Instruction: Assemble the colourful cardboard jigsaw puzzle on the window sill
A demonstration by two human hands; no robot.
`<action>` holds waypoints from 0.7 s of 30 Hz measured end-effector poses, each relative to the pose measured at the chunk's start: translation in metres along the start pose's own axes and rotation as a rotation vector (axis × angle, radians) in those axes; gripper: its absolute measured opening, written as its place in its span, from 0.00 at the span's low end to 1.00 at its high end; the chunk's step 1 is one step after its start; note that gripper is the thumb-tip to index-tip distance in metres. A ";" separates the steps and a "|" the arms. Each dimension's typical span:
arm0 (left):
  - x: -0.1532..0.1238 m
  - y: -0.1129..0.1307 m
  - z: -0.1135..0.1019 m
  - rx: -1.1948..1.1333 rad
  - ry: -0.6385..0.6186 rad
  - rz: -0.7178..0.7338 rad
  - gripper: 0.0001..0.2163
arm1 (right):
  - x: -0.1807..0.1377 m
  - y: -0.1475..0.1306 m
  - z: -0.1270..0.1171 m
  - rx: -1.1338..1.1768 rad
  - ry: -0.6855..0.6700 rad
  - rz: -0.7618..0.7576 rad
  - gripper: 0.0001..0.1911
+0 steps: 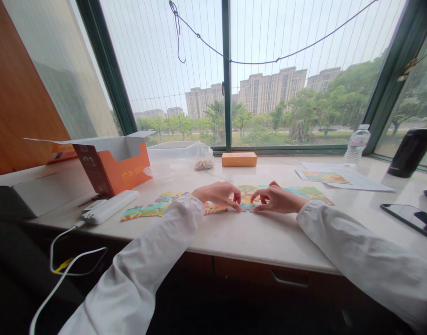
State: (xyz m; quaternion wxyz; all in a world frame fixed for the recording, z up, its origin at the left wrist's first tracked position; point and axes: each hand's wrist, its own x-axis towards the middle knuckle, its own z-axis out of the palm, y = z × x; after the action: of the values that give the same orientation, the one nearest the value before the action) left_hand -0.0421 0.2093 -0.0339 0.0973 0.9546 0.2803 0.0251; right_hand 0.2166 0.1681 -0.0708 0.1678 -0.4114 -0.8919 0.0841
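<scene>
Colourful jigsaw puzzle pieces lie across the white countertop. My left hand (220,193) and my right hand (279,197) face each other over them, thumbs and fingers bent inward. Between the fingertips is a pale blue jigsaw piece (247,205), gripped at its left and right sides. Above it shows a joined section with a tree (247,189). Another joined section (313,194) stretches out to the right, partly behind my right hand. Several pieces (150,209) spread to the left of my left hand, and its wrist covers some of them.
An open orange box (124,170) and a white power bank (111,207) with a cable stand left. At the back are a clear plastic tub (173,151), a bag of small bits (203,164) and an orange carton (239,159). Papers (360,179), a bottle (357,144) and a phone (410,218) lie right.
</scene>
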 end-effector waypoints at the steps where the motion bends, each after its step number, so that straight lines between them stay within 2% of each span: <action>1: 0.000 0.000 0.000 0.001 -0.001 0.000 0.20 | 0.000 0.000 0.000 0.001 0.001 0.001 0.29; 21: 0.001 -0.002 0.002 0.012 0.054 0.064 0.18 | 0.001 0.006 0.002 -0.017 0.002 -0.008 0.28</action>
State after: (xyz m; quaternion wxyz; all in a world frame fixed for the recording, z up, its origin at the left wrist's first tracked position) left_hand -0.0419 0.2113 -0.0363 0.0833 0.9626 0.2523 0.0523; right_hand 0.2189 0.1726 -0.0743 0.1655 -0.4095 -0.8940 0.0756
